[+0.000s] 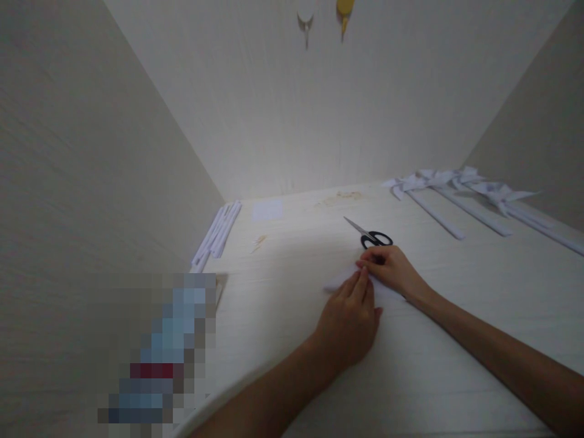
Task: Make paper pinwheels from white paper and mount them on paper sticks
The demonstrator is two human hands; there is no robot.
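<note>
A piece of white paper (336,285), which looks folded, lies on the table under my hands. My left hand (349,313) rests over it with the fingers stretched out and pressing it down. At the paper's far corner my right hand (387,267) pinches the edge between thumb and fingers. Much of the paper is hidden beneath both hands. Just beyond my right hand lies a pair of scissors (370,234) with black handles, its blades pointing away to the left.
Several white paper pinwheels (483,185) on paper sticks lie at the back right. Rolled paper sticks (216,234) are stacked at the left edge, near a square paper sheet (267,210). Small toothpick-like pieces (260,241) lie on the table. Walls enclose the back and sides.
</note>
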